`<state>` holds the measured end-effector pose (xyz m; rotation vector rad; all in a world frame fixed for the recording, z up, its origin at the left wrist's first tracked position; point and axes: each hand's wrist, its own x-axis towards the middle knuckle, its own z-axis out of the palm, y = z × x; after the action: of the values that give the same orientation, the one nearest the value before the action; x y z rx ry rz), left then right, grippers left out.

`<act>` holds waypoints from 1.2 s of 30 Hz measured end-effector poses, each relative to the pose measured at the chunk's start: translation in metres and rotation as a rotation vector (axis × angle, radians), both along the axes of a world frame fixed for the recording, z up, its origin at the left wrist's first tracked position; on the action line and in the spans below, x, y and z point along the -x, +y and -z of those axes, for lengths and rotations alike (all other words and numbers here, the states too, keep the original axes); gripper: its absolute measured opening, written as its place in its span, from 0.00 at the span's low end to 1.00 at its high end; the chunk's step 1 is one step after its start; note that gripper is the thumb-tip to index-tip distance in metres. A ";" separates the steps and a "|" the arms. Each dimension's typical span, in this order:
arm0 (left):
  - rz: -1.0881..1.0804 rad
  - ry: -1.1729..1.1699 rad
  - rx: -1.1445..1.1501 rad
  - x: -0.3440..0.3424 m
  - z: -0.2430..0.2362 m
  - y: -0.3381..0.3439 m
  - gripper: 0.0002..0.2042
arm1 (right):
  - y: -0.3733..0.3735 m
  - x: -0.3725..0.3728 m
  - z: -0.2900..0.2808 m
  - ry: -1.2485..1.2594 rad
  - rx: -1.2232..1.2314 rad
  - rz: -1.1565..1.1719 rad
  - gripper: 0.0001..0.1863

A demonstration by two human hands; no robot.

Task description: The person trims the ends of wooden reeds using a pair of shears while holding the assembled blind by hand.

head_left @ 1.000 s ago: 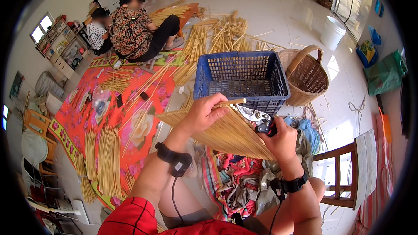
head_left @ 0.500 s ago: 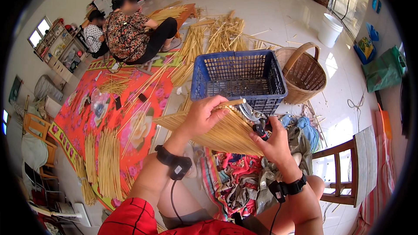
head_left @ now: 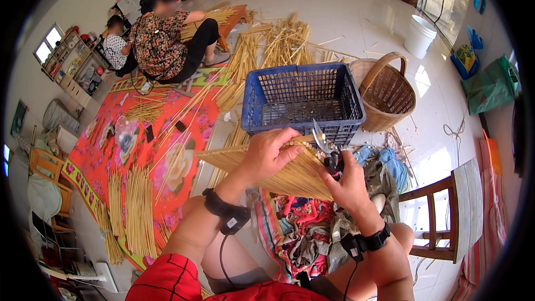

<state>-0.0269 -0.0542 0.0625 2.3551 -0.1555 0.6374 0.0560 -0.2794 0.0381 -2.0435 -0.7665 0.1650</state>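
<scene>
A flat panel of thin straw-coloured sticks (head_left: 295, 181) is held tilted above my lap. My left hand (head_left: 271, 156) is closed over its upper edge, thumb on top. A stick end pokes out past my fingers beside the blades. My right hand (head_left: 350, 184) is wrapped round the dark handles of a pair of pruning shears (head_left: 332, 159). Their metal blades point up and stand apart, close to the panel's upper corner. Whether a blade touches a stick I cannot tell.
Beyond my hands stand a blue plastic crate (head_left: 304, 97) and a wicker basket (head_left: 384, 92). Cloth scraps (head_left: 306, 234) lie below. Stick bundles (head_left: 139, 212) rest on a red floral mat (head_left: 184, 173). Two people sit far left. A wooden stool (head_left: 446, 212) is at right.
The shears have turned so their blades point more upward and show apart. My left hand has shifted slightly down and right on the panel. The nearer seated person's arm now reaches forward.
</scene>
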 end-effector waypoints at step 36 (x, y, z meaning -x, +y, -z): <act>0.086 -0.026 0.004 0.005 -0.001 0.004 0.15 | 0.000 0.000 0.010 -0.187 -0.006 -0.029 0.29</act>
<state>-0.0318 -0.0502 0.0640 2.3233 -0.2649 0.6258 0.0565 -0.2798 0.0282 -2.0630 -0.9116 -0.0127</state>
